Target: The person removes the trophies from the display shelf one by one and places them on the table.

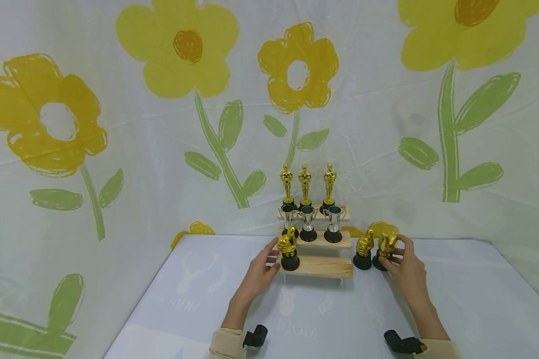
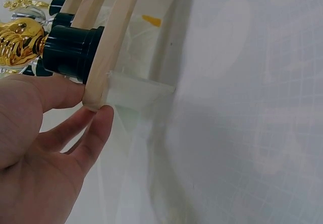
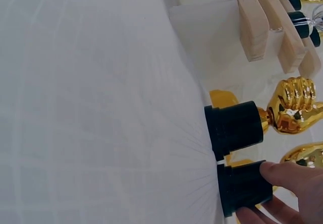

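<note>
A three-step wooden shelf [image 1: 325, 268] stands on the table. My left hand [image 1: 261, 271] pinches the left end of its lowest board, thumb and fingers on either face in the left wrist view. Beside that thumb a gold thumbs-up trophy [image 1: 289, 249] with a black base stands on the board. On the table right of the shelf, my right hand [image 1: 406, 269] grips another gold thumbs-up trophy [image 3: 245, 186] by its black base. A third thumbs-up trophy [image 1: 364, 249] stands close by, between it and the shelf.
Three silver cup trophies [image 1: 334, 224] stand on the middle board. Three gold figure trophies [image 1: 329, 183] line the top one. Behind the white table [image 1: 197, 289] hangs a flower-printed cloth [image 1: 364, 99]. Clear supports [image 2: 139, 89] hold up the boards.
</note>
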`<state>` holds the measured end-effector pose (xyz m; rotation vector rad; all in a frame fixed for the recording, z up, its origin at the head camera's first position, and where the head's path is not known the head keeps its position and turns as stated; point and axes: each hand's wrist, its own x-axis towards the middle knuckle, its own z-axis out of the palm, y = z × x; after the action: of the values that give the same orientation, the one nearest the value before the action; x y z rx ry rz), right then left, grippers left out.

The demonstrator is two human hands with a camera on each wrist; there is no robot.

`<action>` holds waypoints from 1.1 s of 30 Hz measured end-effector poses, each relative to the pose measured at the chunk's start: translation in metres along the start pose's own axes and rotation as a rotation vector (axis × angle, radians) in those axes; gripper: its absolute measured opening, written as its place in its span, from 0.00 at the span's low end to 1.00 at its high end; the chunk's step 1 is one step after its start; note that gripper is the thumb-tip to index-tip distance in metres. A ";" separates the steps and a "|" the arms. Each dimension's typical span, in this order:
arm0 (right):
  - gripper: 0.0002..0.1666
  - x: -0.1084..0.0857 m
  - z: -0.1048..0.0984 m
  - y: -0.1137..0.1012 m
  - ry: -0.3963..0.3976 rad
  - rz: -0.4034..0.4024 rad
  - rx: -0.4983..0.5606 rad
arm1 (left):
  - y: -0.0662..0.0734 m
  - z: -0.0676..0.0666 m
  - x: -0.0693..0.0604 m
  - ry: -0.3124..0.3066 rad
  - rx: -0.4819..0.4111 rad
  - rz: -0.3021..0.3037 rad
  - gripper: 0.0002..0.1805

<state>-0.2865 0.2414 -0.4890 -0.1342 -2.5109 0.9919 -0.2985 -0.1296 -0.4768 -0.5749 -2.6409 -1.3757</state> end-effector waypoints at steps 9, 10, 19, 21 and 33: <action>0.46 0.002 0.000 0.002 -0.002 -0.003 -0.010 | 0.003 0.000 0.000 -0.001 0.005 0.000 0.38; 0.46 0.002 0.000 0.002 -0.007 -0.001 -0.012 | 0.003 0.000 0.000 -0.001 0.007 -0.003 0.38; 0.51 0.005 -0.009 -0.008 -0.033 0.003 -0.060 | 0.002 0.001 0.001 0.005 0.017 0.002 0.37; 0.51 0.006 -0.013 -0.014 -0.027 -0.006 -0.076 | 0.002 0.000 0.000 0.003 0.020 0.000 0.38; 0.47 0.006 -0.033 -0.033 0.044 -0.044 -0.133 | 0.000 0.001 0.001 -0.003 0.012 -0.009 0.38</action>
<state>-0.2750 0.2390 -0.4431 -0.1382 -2.5274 0.7963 -0.2990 -0.1286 -0.4771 -0.5653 -2.6550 -1.3614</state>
